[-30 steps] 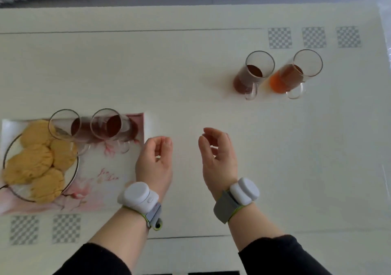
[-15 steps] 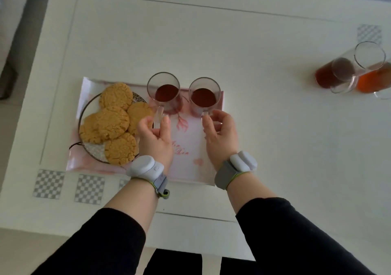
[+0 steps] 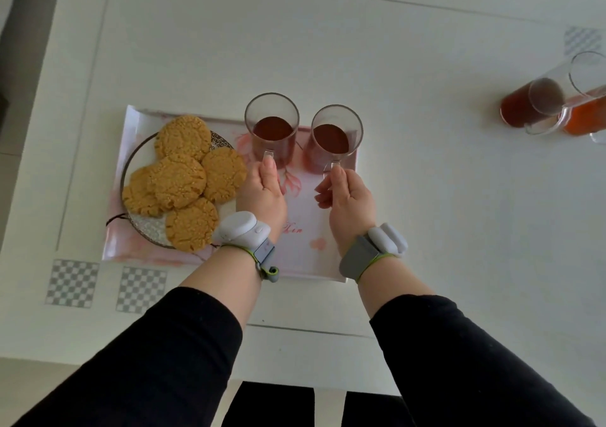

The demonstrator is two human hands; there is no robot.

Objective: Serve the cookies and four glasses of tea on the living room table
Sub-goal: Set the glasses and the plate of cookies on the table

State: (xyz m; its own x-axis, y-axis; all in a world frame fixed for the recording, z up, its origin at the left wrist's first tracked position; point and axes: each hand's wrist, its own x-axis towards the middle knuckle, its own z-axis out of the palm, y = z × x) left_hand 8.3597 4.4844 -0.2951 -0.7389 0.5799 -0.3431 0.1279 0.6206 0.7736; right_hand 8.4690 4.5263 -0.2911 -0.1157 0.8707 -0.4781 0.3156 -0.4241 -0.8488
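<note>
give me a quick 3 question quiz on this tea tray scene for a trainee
1. True or false: both hands grip glass handles.
2. How many cookies are on the plate? A) three B) five C) seven
3. Where are the two glasses already served?

Key:
1. True: the left hand holds the left glass by its handle, and the right hand holds the right glass the same way.
2. B, five cookies on the plate.
3. On the table, off the tray, at the far right: served glasses.

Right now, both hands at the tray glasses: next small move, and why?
Probably lift both glasses straight up off the tray. The left hand and right hand each pinch a handle, and two glasses already stand on the table.
</note>
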